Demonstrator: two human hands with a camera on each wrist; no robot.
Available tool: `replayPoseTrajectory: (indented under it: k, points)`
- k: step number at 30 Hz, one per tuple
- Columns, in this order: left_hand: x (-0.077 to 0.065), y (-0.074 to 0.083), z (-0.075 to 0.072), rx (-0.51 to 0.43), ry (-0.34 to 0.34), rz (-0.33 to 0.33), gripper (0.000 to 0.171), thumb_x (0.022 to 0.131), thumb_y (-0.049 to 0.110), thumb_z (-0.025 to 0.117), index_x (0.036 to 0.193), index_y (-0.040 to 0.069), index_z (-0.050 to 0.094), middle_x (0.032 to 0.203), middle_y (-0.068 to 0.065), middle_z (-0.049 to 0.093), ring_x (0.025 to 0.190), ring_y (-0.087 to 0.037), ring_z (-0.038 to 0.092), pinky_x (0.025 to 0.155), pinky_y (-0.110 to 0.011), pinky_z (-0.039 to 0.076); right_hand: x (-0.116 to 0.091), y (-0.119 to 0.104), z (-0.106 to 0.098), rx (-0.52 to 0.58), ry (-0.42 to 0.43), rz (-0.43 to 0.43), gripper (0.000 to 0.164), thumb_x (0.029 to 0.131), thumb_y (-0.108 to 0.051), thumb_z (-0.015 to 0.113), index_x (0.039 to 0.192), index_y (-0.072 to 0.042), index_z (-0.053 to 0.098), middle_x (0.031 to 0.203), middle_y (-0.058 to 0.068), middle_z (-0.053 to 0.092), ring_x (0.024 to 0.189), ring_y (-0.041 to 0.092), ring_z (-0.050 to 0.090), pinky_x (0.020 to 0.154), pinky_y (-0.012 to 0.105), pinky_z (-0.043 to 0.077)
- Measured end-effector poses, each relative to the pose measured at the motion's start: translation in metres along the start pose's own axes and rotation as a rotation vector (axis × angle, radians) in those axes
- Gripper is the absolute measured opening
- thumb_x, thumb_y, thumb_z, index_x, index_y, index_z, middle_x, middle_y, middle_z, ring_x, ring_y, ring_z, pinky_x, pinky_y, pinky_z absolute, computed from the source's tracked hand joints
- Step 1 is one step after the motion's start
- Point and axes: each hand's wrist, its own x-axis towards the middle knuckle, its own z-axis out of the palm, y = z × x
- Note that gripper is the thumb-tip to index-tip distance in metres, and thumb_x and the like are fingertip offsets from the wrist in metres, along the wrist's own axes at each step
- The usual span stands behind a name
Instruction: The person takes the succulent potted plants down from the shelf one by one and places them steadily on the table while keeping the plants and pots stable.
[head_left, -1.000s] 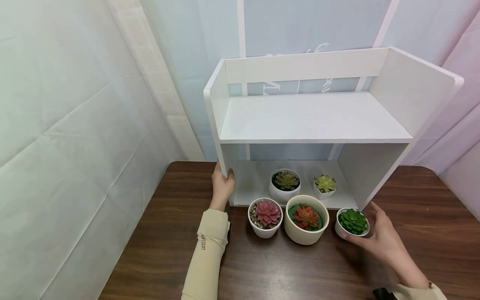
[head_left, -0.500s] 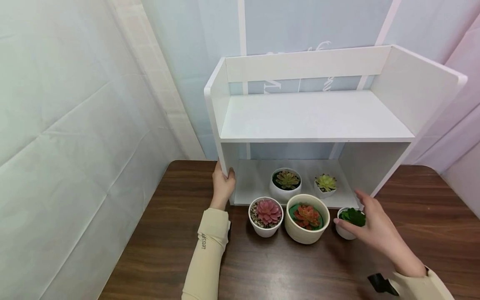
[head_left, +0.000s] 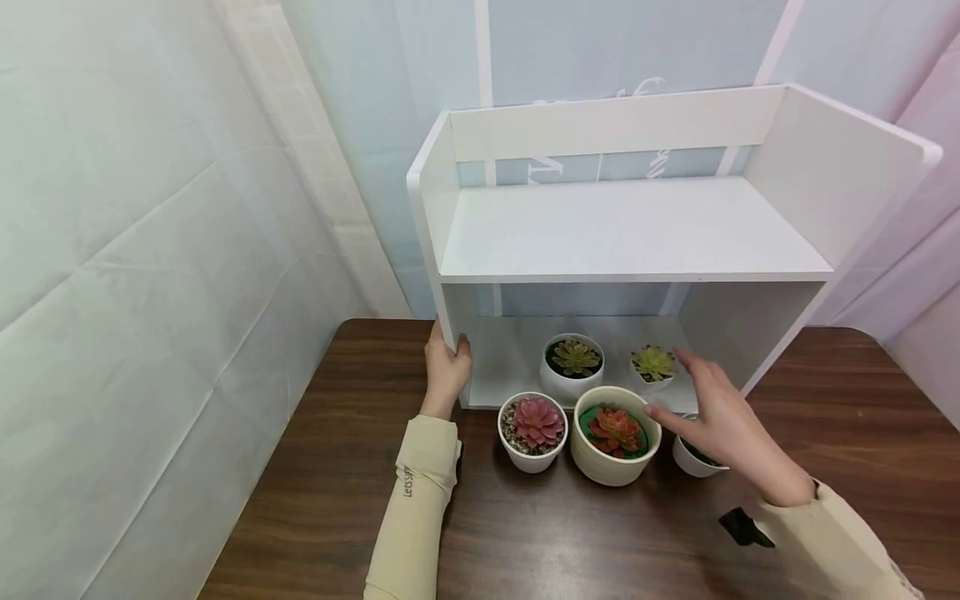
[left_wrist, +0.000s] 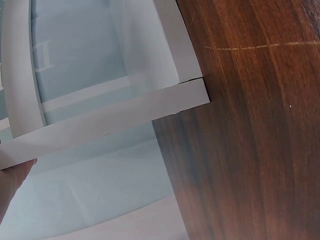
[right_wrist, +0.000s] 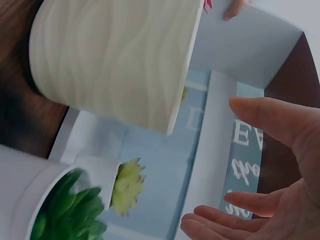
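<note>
My left hand (head_left: 447, 371) grips the front edge of the white shelf's (head_left: 637, 229) left side panel, thumb on the inner side. Fingers and thumb spread apart, my right hand (head_left: 723, 421) hovers with nothing in it, partly covering a white pot (head_left: 693, 460) with a dark green succulent (right_wrist: 70, 212). Its fingertips come close to a small light-green succulent (head_left: 652, 364) on the lower board. Left of that hand stands a cream pot (head_left: 609, 467) with a red succulent (head_left: 617, 431). A pink succulent (head_left: 536, 422) in a white pot is beside it.
On the lower board, further left, is a round white pot (head_left: 572, 387) with a green-brown succulent. The upper board and right side panel (head_left: 832, 175) rise over the pots. The shelf stands on a dark wooden table (head_left: 330, 467), with a printed cloth (head_left: 375, 208) behind.
My right hand has let go of the dark green succulent's pot and moved up and left towards the light-green one. My left hand stays on the shelf panel.
</note>
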Motion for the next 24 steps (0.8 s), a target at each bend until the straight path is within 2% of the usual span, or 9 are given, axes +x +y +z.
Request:
replayPoseTrajectory:
  k: [5,11,16,18,23,24]
  points:
    - [0.0,0.0,0.001,0.009,0.002,0.002,0.047,0.087,-0.01,0.048,0.134,-0.01,0.044,0.126,-0.03,0.055,0.118,-0.048,0.052,0.093,-0.062,0.044,0.009,-0.011,0.006,0.002,-0.042,-0.035,0.084,0.083,-0.03,0.074,0.143,0.009,0.029,0.136,0.035,0.037,0.12,0.051,0.04,0.086,0.065,0.04]
    - [0.0,0.0,0.001,0.0,0.002,0.004,0.047,0.088,-0.011,0.048,0.135,-0.008,0.044,0.127,-0.031,0.055,0.118,-0.05,0.051,0.094,-0.063,0.043,0.02,-0.02,0.01,-0.022,-0.081,-0.053,0.084,0.084,-0.033,0.073,0.142,0.01,0.03,0.134,0.035,0.039,0.116,0.05,0.045,0.085,0.063,0.043]
    - [-0.004,0.029,-0.004,0.012,-0.007,-0.004,0.046,0.088,-0.015,0.046,0.134,-0.012,0.043,0.126,-0.033,0.053,0.119,-0.049,0.051,0.095,-0.062,0.043,0.031,-0.023,0.009,-0.019,-0.141,-0.056,0.084,0.085,-0.036,0.071,0.142,0.011,0.03,0.134,0.037,0.04,0.113,0.05,0.048,0.084,0.061,0.044]
    - [-0.004,0.032,-0.003,0.017,-0.01,-0.01,0.046,0.088,-0.017,0.045,0.133,-0.014,0.042,0.126,-0.035,0.052,0.119,-0.05,0.05,0.095,-0.063,0.043,0.037,-0.024,0.008,-0.002,-0.168,-0.057,0.085,0.086,-0.036,0.07,0.143,0.011,0.03,0.135,0.038,0.039,0.115,0.051,0.047,0.086,0.061,0.044]
    - [0.001,0.001,0.002,0.003,-0.002,-0.007,0.049,0.089,-0.015,0.046,0.138,-0.008,0.041,0.129,-0.033,0.052,0.121,-0.049,0.049,0.095,-0.064,0.042,0.051,-0.022,0.009,0.023,-0.225,-0.044,0.086,0.086,-0.039,0.07,0.142,0.014,0.03,0.138,0.038,0.037,0.118,0.052,0.046,0.089,0.061,0.044]
    - [0.001,0.0,0.002,-0.002,-0.003,-0.007,0.05,0.089,-0.014,0.045,0.139,-0.007,0.041,0.13,-0.032,0.051,0.122,-0.048,0.049,0.096,-0.064,0.041,0.054,-0.021,0.01,0.023,-0.235,-0.041,0.087,0.086,-0.039,0.07,0.141,0.014,0.03,0.139,0.038,0.037,0.118,0.052,0.046,0.09,0.06,0.044]
